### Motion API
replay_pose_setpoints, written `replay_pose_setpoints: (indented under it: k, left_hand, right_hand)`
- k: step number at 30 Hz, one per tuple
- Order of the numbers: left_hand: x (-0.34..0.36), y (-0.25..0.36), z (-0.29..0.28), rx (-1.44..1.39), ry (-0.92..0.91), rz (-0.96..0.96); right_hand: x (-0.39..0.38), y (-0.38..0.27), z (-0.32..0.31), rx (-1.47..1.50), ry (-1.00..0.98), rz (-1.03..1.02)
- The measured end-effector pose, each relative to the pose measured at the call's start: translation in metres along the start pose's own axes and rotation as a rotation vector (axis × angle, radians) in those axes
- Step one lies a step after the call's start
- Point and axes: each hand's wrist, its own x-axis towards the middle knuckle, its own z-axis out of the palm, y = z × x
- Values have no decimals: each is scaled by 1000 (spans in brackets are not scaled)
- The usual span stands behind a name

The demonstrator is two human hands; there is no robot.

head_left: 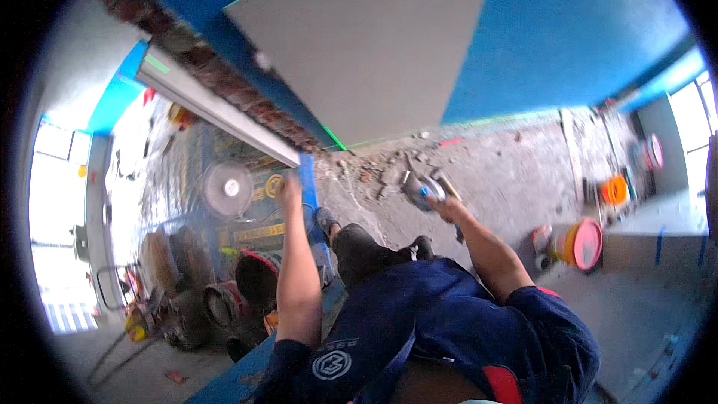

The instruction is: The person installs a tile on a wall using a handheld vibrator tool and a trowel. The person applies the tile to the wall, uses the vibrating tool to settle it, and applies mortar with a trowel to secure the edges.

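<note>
One left hand [290,193], its fingers too blurred to tell apart or together, is near one white beam's [224,114] end; one right hand [449,210] clamps its fingers on one handheld tool [423,189] over the rubble-strewn floor [516,172]. Rightward are one yellow bucket [570,245], then one orange bucket [613,191].

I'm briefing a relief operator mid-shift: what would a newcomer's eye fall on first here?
Probably the large pale panel at top centre, edged in bright green against the blue wall. Next, near the middle, the right hand grips a blurred silvery tool with a small blue spot. Farther right, a bucket shows its pinkish round end beside a pale block.
</note>
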Motion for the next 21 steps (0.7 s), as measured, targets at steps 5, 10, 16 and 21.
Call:
replay_pose_setpoints:
  k: [5,10,16,21]
  left_hand:
    - [-178,-122,-145,440,-144,-827]
    - [-238,-138,-205,1283,-983,-159]
    - [-150,-73,-70,778,-671,-1133]
    - [-33,-58,150,1131,-855,-21]
  right_hand:
    - [-141,245,38,1018,252,204]
    - [-229,432,102,745,468,326]
    - [-241,412,111,859,138,1003]
    - [-173,368,138,1298,427,901]
